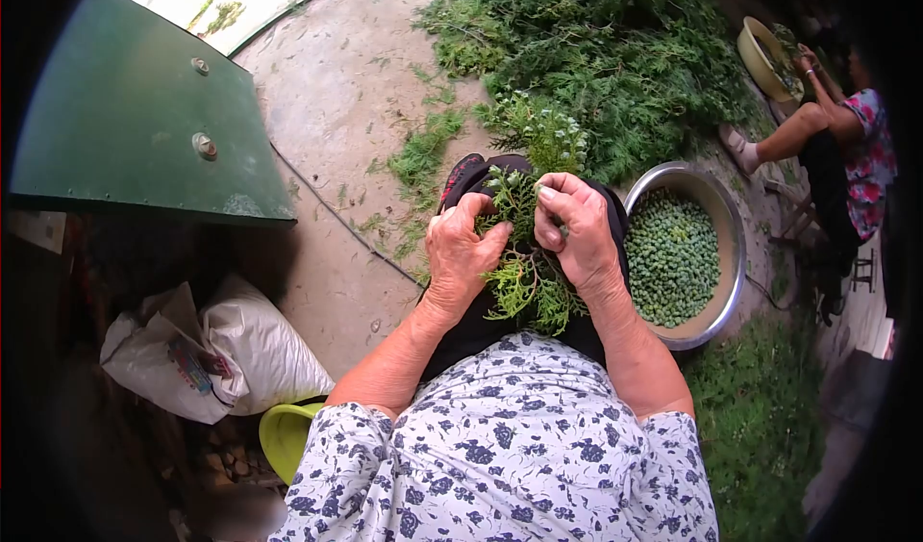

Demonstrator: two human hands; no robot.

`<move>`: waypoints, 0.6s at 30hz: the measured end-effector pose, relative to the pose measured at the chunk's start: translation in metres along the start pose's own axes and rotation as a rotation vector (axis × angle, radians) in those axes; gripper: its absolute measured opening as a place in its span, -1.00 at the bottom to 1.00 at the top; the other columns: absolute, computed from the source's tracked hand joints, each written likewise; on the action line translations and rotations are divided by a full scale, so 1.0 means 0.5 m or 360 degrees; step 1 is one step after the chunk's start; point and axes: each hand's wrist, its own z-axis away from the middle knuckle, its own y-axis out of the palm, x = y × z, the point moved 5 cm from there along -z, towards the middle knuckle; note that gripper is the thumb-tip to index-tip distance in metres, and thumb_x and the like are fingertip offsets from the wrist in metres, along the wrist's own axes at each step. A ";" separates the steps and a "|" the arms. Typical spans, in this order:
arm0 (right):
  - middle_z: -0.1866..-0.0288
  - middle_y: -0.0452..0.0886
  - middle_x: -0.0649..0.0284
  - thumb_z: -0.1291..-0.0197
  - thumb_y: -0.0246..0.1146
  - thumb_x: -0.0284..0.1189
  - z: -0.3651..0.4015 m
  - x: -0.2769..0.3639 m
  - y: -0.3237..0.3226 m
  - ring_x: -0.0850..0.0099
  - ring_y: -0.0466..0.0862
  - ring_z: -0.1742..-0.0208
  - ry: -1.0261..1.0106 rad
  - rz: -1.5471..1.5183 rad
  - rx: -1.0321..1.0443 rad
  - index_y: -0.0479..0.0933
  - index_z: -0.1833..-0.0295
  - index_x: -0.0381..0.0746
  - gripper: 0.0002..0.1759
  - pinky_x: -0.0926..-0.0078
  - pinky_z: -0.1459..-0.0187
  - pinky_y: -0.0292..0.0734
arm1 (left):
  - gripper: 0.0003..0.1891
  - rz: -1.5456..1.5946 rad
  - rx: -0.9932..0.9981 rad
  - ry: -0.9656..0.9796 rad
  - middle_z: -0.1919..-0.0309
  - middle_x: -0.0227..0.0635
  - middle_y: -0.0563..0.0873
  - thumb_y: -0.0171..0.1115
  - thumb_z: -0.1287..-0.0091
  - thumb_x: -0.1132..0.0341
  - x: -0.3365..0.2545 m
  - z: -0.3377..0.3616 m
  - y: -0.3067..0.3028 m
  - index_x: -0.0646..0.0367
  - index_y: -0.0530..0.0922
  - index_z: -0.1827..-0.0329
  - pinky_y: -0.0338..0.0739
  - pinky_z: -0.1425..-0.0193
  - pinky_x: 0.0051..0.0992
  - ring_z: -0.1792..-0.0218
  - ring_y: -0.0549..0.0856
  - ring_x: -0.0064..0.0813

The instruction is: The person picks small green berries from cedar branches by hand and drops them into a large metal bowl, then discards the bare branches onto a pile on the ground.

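Observation:
A leafy evergreen branch (527,277) with flat, scaly sprays lies across my lap. Pale green cones (562,136) cluster at its far end. My left hand (466,249) is closed on the branch's left side, thumb and fingers pinched together. On the other side, my right hand (577,225) pinches at the foliage near the top; a small pale bit shows at its fingertips, perhaps a cone. Just right of my knee stands a wide metal basin (735,287), holding many small round green cones (670,258).
A large heap of cut evergreen branches (615,51) lies ahead. At right a seated person (851,128) works over a yellow basin (760,56). A green metal box (144,109), white sacks (255,345) and a lime-green tub (284,436) are at left. A cable (336,220) crosses the floor.

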 end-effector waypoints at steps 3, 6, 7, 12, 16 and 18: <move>0.30 0.55 0.28 -0.10 0.12 -0.52 0.003 0.007 0.007 0.58 0.47 0.51 0.0038 -0.0097 0.0041 0.40 0.12 -0.24 -0.81 0.69 0.57 0.26 | -0.69 0.0015 0.0006 -0.0041 0.44 -0.26 0.64 0.37 0.05 0.30 0.006 0.001 0.004 0.14 0.51 0.25 0.45 0.18 -0.28 0.33 0.62 -0.19; 0.33 0.54 0.29 -0.10 0.15 -0.56 0.010 0.008 0.019 0.59 0.52 0.49 0.0109 -0.0225 -0.0011 0.40 0.16 -0.28 -0.83 0.74 0.56 0.31 | -0.67 0.0046 -0.0031 -0.0054 0.42 -0.24 0.65 0.37 0.05 0.31 0.009 0.001 0.003 0.15 0.52 0.21 0.45 0.16 -0.28 0.31 0.62 -0.19; 0.32 0.55 0.30 -0.12 0.16 -0.57 0.002 0.001 0.011 0.59 0.52 0.47 0.0079 -0.0183 0.0097 0.48 0.18 -0.32 -0.87 0.72 0.50 0.35 | -0.66 0.0054 -0.0055 -0.0028 0.41 -0.23 0.65 0.38 0.06 0.31 0.007 0.002 0.002 0.15 0.53 0.19 0.45 0.15 -0.27 0.31 0.62 -0.18; 0.41 0.53 0.29 -0.12 0.19 -0.61 0.004 0.026 0.038 0.49 0.51 0.39 -0.0732 0.1352 0.0010 0.61 0.18 -0.30 -0.84 0.57 0.34 0.42 | -0.68 0.0103 -0.0010 0.0022 0.40 -0.26 0.65 0.36 0.04 0.33 0.010 0.000 0.006 0.12 0.55 0.18 0.44 0.14 -0.29 0.30 0.61 -0.21; 0.40 0.50 0.22 -0.03 0.25 -0.63 -0.001 0.027 0.048 0.40 0.50 0.38 -0.1035 0.1649 0.0043 0.60 0.09 -0.27 -0.73 0.51 0.29 0.43 | -0.73 0.0119 0.0054 0.0055 0.39 -0.29 0.65 0.33 0.02 0.36 0.002 0.000 0.004 0.08 0.56 0.21 0.43 0.11 -0.31 0.29 0.60 -0.23; 0.41 0.47 0.19 -0.03 0.23 -0.65 -0.001 0.029 0.061 0.34 0.52 0.38 -0.1043 0.1954 0.0109 0.58 0.04 -0.24 -0.67 0.46 0.30 0.43 | -0.73 0.0131 0.0046 0.0050 0.39 -0.30 0.65 0.32 0.02 0.36 0.006 -0.001 0.006 0.09 0.56 0.21 0.42 0.11 -0.31 0.29 0.60 -0.23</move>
